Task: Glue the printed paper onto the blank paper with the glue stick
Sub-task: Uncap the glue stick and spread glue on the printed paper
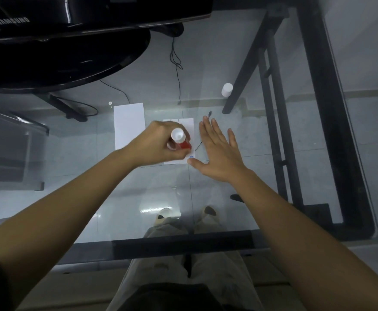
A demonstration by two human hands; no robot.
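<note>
On the glass table a blank white sheet (128, 125) lies at the centre left. Just right of it lies a smaller printed paper (187, 125), with a small blue mark near its near right corner. My left hand (159, 143) hovers over this printed paper and grips a glue stick (180, 140) with a red body and a white end pointing up toward me. My right hand (217, 151) rests flat beside the paper's right edge, fingers spread, thumb touching the paper's near right corner.
A black Samsung monitor (71, 30) and its round base fill the far left. A white cap (227, 89) stands at the far right. Thin black cables (176, 63) run across the glass. The black table frame (318, 108) runs along the right.
</note>
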